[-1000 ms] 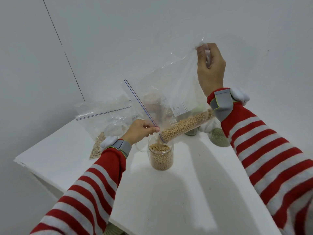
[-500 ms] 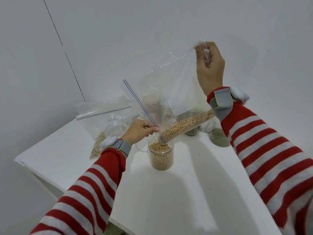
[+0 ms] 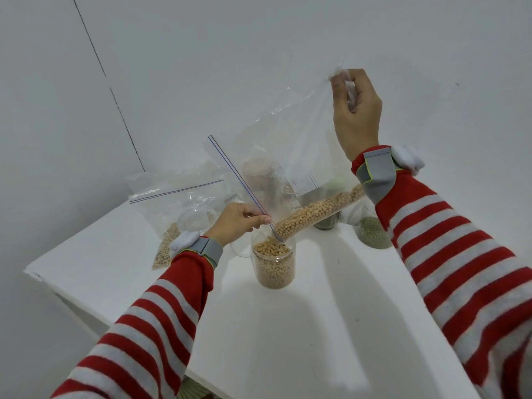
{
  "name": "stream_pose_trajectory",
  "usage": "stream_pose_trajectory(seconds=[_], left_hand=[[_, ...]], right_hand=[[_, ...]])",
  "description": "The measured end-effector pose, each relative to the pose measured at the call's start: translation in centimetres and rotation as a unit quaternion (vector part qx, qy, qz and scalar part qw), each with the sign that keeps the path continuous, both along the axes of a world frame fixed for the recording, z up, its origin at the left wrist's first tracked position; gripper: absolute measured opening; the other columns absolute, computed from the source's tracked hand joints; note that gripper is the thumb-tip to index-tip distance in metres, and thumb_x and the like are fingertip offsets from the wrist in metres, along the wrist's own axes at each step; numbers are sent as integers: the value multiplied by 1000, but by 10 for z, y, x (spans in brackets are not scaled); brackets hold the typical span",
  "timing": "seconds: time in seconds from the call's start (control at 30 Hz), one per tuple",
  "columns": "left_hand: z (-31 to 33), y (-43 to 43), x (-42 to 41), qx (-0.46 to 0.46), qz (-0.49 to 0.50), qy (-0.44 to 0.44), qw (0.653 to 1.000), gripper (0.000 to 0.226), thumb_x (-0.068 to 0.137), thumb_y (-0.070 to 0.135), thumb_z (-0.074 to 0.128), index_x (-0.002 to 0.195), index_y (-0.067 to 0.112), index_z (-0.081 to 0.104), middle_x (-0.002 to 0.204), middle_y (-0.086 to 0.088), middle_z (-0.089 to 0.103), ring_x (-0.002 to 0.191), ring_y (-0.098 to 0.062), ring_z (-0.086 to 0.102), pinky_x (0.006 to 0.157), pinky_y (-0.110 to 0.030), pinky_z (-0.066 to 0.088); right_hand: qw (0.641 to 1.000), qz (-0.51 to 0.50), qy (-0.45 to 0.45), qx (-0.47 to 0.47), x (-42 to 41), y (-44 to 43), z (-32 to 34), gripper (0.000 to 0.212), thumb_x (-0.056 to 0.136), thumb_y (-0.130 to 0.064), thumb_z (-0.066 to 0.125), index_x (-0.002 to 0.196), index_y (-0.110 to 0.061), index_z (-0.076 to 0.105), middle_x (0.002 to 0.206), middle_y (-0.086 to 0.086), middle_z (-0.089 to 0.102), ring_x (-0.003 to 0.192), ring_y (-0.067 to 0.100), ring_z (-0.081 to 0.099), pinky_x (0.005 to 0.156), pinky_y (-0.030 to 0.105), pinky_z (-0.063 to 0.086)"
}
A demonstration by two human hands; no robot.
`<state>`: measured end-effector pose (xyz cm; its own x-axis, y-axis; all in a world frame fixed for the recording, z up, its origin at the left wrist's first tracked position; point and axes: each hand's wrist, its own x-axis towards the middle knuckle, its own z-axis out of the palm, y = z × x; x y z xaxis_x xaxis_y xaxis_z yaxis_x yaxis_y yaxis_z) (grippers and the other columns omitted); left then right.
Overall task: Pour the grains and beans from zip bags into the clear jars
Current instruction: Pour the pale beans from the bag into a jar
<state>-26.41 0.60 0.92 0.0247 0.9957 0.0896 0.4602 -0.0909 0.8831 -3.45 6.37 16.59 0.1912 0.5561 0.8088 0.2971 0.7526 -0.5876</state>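
Observation:
A clear zip bag (image 3: pixel 290 145) hangs tilted over the table, tan beans (image 3: pixel 316 213) lying along its lower edge. My right hand (image 3: pixel 355 110) pinches the bag's raised bottom corner high up. My left hand (image 3: pixel 239 223) pinches the zip edge at the bag's low mouth, right over a clear jar (image 3: pixel 273 264). The jar stands on the white table (image 3: pixel 316 326) and is nearly full of the same tan beans.
Another zip bag with pale grains (image 3: pixel 172 208) lies at the table's back left, a clear lid (image 3: pixel 197 218) before it. Jars with green contents (image 3: pixel 372 233) and dark contents (image 3: pixel 326 223) stand behind the bag. A brownish jar (image 3: pixel 256 174) shows through the plastic.
The level of beans in the jar has risen a little. Both hands and the bag stay nearly where they were.

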Motion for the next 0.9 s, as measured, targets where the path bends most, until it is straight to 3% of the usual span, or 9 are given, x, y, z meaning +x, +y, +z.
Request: stream_pose_trajectory(seconds=[0.2,0.9], left_hand=[[1,-1,1,1,-5,-8,1000,6,81,25,78,85,21,77,74,2,69,66,-1,61,66,-16,53],[-2,0,0,-11,5,-12,1000,14,80,27,79,91,18,78,79,0,72,69,-3,62,69,-18,53]], right_hand=[[1000,4,3,1,0,-2,2,32,101,-37,51,99,-7,63,60,-13,35,53,5,30,51,24,28],[1000,-3,-9,5,-1,-4,4,30,100,-36,52,99,-8,64,52,-18,36,51,4,31,52,19,28]])
